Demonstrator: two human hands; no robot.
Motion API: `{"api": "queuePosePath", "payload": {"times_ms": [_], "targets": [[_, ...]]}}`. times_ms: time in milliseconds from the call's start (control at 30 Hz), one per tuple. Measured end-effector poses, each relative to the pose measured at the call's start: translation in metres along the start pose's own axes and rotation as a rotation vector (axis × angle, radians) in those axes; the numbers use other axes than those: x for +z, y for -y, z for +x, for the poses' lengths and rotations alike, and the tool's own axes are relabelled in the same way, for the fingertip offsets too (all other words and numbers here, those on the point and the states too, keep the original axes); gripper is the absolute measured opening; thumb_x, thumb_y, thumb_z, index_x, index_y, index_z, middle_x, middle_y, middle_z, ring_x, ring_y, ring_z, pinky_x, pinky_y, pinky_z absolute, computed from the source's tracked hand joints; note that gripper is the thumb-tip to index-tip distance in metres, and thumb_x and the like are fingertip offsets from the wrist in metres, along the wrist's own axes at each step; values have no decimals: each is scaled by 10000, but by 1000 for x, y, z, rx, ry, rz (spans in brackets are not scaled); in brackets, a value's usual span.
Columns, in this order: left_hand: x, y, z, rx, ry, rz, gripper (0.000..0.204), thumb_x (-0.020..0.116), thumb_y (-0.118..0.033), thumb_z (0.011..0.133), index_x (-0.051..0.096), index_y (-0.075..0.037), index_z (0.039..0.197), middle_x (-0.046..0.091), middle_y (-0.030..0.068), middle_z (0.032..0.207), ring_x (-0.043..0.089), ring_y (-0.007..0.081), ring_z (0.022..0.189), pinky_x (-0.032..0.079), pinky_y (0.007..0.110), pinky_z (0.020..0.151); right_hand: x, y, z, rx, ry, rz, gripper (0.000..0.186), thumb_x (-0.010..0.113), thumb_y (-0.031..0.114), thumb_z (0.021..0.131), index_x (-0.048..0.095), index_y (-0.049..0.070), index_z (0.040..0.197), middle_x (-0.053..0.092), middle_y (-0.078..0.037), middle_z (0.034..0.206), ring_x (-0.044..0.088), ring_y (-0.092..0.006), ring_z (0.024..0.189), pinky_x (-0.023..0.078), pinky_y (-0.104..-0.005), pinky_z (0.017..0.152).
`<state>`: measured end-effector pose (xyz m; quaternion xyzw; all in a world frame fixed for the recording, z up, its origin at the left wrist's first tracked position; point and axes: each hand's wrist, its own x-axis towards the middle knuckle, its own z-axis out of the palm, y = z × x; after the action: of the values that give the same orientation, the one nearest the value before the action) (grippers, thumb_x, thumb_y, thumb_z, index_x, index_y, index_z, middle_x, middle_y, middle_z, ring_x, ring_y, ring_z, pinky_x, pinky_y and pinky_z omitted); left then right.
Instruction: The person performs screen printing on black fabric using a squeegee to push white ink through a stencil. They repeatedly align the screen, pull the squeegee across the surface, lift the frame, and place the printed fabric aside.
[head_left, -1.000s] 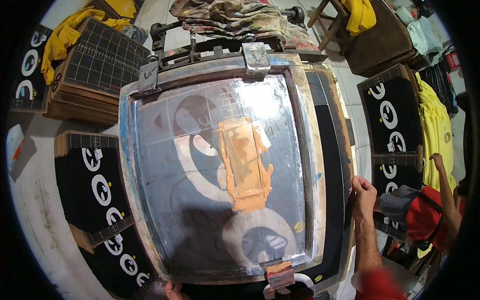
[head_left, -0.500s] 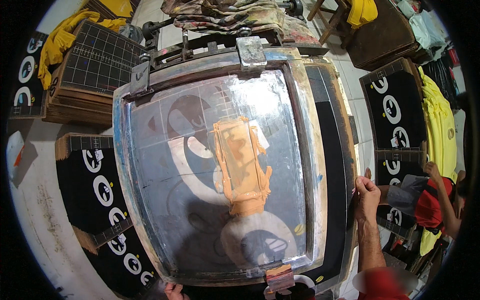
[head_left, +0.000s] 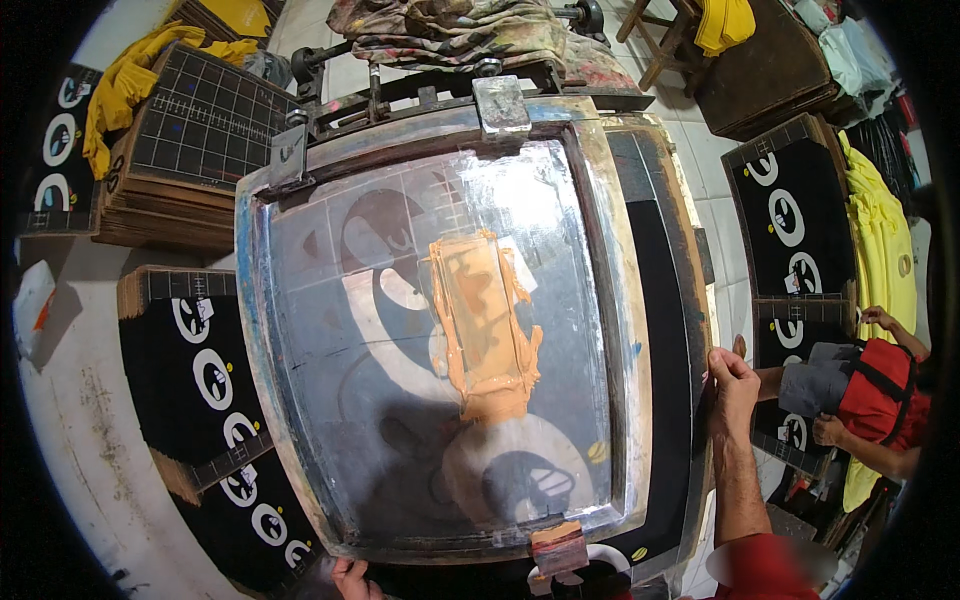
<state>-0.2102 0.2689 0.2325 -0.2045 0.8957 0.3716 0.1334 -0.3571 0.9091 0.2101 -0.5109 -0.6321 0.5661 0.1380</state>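
A wooden screen-printing frame (head_left: 632,420) lies over a board covered with black fabric (head_left: 672,400). Orange ink (head_left: 478,300) sits in a thick rectangular ring on its mesh (head_left: 320,400), and large pale letter shapes show through. My right hand (head_left: 735,390) pinches the right edge of the board (head_left: 702,300) between thumb and fingers. At the near left corner of the frame, my left hand (head_left: 354,578) has its fingers curled at the lower edge; what they hold is hidden. An ink-stained piece of tape (head_left: 558,548) hangs on the frame's near rail.
Metal clamps (head_left: 503,108) grip the frame's far rail. Boards with printed black fabric (head_left: 205,385) lie left, and more (head_left: 790,225) lie right beside yellow fabric (head_left: 880,235). A gridded board stack (head_left: 210,110) stands far left. Another person in red (head_left: 880,395) works at the right.
The view has shifted slightly, so the frame appears a little to the right. My hands stay at the same edges. The other person at the right has moved their arms.
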Motion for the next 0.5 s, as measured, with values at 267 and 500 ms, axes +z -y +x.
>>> {"api": "queuePosePath", "payload": {"times_ms": [267,500], "targets": [[10,-19,7,-723,-226,-598,431,755,-191,895,655,-84,1300,680,163,1161,646,289,910,539,438,786,-14,-12,3,-77,4,170,352,731,195,992,680,0,1281,685,11,1030,602,-80,873,459,-247,759],[28,-3,16,-79,-221,-794,515,649,-3,916,551,33,1420,638,106,1178,579,152,1033,437,290,904,-106,-27,-125,157,354,-289,411,575,346,1076,715,-16,940,745,-96,841,686,-145,693,541,-275,637]]}}
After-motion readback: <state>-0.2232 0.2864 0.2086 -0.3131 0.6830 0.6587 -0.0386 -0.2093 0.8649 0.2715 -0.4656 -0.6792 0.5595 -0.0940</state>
